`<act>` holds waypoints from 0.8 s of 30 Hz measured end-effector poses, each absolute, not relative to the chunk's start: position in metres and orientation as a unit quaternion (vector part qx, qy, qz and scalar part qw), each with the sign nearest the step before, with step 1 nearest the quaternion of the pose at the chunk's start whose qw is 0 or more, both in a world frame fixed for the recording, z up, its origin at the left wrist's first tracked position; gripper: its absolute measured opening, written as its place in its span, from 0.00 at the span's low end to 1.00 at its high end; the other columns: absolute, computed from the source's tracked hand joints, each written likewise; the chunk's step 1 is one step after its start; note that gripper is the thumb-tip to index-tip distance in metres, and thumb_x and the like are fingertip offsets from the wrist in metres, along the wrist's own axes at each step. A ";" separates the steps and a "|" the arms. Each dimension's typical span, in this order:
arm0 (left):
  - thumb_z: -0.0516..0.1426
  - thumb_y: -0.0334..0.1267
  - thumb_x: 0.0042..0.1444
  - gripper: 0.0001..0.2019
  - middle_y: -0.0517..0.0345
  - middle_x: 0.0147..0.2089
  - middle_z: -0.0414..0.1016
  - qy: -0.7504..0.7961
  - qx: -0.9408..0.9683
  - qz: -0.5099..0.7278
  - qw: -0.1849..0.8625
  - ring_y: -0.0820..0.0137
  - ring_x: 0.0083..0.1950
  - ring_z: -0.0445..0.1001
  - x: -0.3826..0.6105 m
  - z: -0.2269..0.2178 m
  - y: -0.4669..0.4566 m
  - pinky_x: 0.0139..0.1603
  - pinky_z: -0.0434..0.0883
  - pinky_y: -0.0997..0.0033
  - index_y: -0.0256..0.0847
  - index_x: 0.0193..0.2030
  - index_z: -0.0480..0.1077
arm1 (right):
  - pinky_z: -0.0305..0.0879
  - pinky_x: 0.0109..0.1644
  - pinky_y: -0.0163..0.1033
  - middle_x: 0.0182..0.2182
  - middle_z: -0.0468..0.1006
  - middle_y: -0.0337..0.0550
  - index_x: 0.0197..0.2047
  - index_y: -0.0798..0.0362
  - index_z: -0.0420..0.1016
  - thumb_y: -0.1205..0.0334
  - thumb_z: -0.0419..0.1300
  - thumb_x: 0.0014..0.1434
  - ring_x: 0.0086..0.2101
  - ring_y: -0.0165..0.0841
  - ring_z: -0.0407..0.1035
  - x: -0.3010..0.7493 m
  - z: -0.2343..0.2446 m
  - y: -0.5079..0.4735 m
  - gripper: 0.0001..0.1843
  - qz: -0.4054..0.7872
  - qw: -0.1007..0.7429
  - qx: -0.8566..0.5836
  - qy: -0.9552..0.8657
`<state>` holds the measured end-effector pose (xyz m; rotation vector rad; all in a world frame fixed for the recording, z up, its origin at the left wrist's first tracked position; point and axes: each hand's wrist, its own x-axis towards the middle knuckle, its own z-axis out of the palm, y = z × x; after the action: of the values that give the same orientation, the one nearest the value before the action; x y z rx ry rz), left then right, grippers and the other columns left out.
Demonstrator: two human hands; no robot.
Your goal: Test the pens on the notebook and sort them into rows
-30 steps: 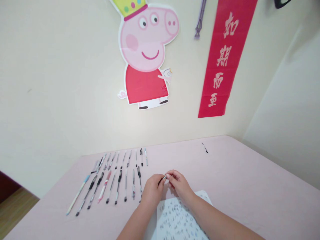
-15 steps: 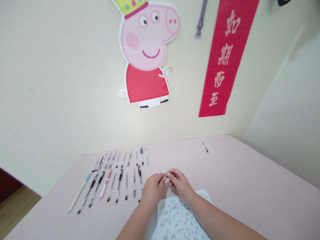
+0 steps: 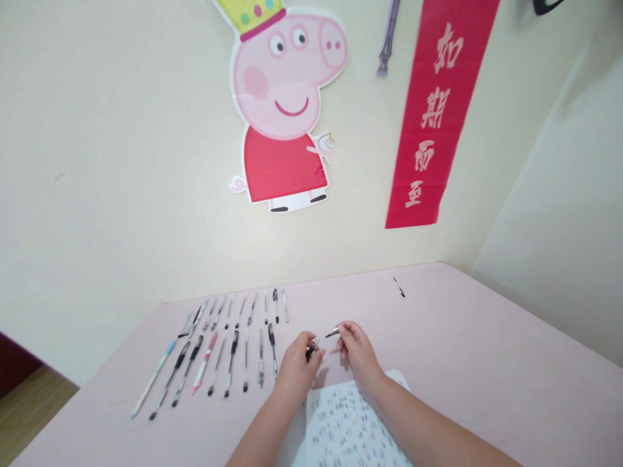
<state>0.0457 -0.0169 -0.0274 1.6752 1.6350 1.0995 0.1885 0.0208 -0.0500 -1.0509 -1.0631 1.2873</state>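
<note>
Over the pink table [image 3: 462, 363], my left hand [image 3: 296, 366] is closed round a pen barrel [image 3: 311, 350] with a black grip. A short way to its right, my right hand [image 3: 357, 347] pinches the pen's small silver tip piece [image 3: 333, 332], held clear of the barrel. Both hands hover just beyond a sheet of handwritten paper [image 3: 345, 428]. To the left lie two rows of several pens [image 3: 228, 353], side by side on the table.
A small dark pen part [image 3: 399, 287] lies alone at the far right of the table. A cartoon pig cut-out [image 3: 285, 110] and a red banner [image 3: 435, 113] hang on the wall behind. The table's left edge drops to a wooden floor [image 3: 24, 415].
My hands, which were together on the pen, have drawn apart: the tip piece has come off in my right hand while the barrel stays in my left.
</note>
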 end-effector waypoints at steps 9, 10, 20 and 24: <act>0.52 0.31 0.49 0.03 0.61 0.29 0.68 0.627 0.623 0.406 0.232 0.69 0.33 0.70 0.045 -0.033 -0.016 0.37 0.64 0.69 0.42 0.31 0.63 | 0.61 0.37 0.39 0.29 0.75 0.41 0.33 0.50 0.73 0.64 0.55 0.50 0.30 0.35 0.68 0.199 -0.064 0.033 0.08 0.315 0.453 -0.540 -0.636; 0.52 0.31 0.49 0.03 0.61 0.28 0.68 0.626 0.622 0.406 0.237 0.69 0.33 0.70 0.046 -0.032 -0.017 0.36 0.64 0.70 0.42 0.31 0.63 | 0.60 0.37 0.39 0.29 0.75 0.41 0.34 0.50 0.74 0.65 0.55 0.50 0.30 0.35 0.68 0.200 -0.065 0.033 0.08 0.304 0.439 -0.548 -0.644; 0.50 0.42 0.54 0.12 0.55 0.35 0.74 0.603 0.625 0.416 0.272 0.69 0.33 0.71 0.049 -0.025 -0.018 0.34 0.65 0.70 0.40 0.39 0.71 | 0.61 0.34 0.39 0.28 0.72 0.42 0.34 0.53 0.73 0.56 0.58 0.50 0.29 0.34 0.65 0.193 -0.052 0.025 0.11 0.390 0.533 -0.456 -0.597; 0.51 0.43 0.54 0.13 0.55 0.34 0.73 0.588 0.610 0.437 0.300 0.71 0.30 0.69 0.053 -0.027 -0.017 0.31 0.65 0.72 0.38 0.39 0.71 | 0.53 0.22 0.33 0.20 0.66 0.34 0.32 0.53 0.70 0.46 0.59 0.50 0.19 0.27 0.58 0.188 -0.043 0.018 0.17 0.568 0.485 -0.375 -0.548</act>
<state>0.0529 -0.0166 -0.0271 1.6202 1.5610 1.1600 0.1879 0.0177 -0.0427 -0.9137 -1.3344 1.3827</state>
